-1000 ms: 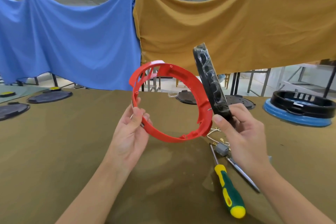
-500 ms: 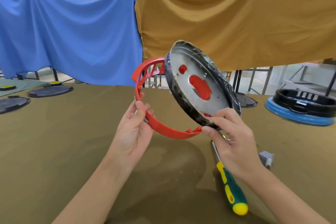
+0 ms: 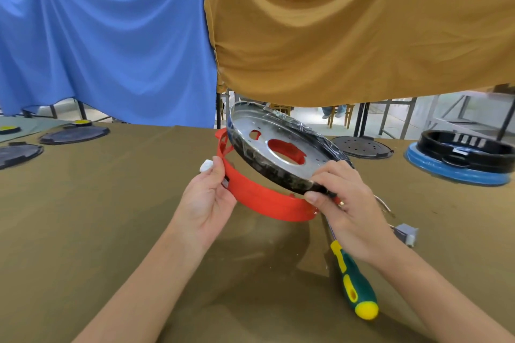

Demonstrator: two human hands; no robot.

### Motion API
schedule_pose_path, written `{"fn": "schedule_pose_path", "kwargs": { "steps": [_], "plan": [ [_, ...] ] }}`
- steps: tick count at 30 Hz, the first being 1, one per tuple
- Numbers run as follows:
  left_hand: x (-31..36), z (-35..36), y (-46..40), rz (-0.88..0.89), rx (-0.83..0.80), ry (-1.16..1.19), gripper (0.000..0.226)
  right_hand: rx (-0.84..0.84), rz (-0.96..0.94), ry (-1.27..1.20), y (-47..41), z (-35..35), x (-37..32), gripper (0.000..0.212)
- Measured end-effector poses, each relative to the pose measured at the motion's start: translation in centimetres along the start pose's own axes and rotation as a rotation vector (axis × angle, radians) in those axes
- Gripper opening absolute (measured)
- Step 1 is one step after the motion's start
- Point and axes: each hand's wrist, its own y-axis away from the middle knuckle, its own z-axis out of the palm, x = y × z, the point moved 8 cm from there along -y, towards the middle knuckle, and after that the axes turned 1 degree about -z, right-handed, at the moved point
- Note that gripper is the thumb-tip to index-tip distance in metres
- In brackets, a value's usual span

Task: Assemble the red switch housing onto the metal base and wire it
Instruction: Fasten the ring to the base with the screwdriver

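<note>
My left grip [image 3: 207, 198] clasps the red switch housing [image 3: 264, 200]; my right grip [image 3: 344, 200] pinches the tilted metal base [image 3: 281, 145] resting inside it.

Single head view — looks forward-down, close over olive table [image 3: 83, 231].

Left hand [image 3: 207, 200], forearm entering from 7 o'clock, palm turned toward 3 o'clock, thumb upright and fingers curled in a grip. Right hand [image 3: 345, 203], forearm entering from 5 o'clock, knuckles up, thumb and fingertips pinching at 10 o'clock.
</note>
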Motion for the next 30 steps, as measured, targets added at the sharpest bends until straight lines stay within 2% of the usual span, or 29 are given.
{"fn": "schedule_pose_path", "kwargs": {
  "steps": [8, 12, 16, 23, 30],
  "plan": [
    [-0.1, -0.6, -0.2, -0.005, 0.032, 0.008, 0.032, -0.021, 0.03, -0.029, 0.1, 0.2, -0.1, 0.016],
    [-0.2, -0.7, -0.3, -0.004, 0.022, -0.022, 0.041, -0.009, 0.036, -0.041, -0.1, 0.2, -0.1, 0.017],
    [-0.2, -0.7, -0.3, -0.013, 0.021, -0.025, 0.039, -0.032, 0.026, -0.025, 0.0, 0.5, 0.2, 0.011],
    [-0.3, -1.0, -0.3, -0.041, 0.038, -0.035, 0.034, -0.041, -0.013, 0.009, 0.1, 0.8, 0.0, 0.018],
    [-1.3, -2.8, 0.0, -0.146, 0.228, -0.013, 0.033, -0.153, -0.013, 0.037, 0.7, 2.5, 0.5, 0.016]
  ]
}}
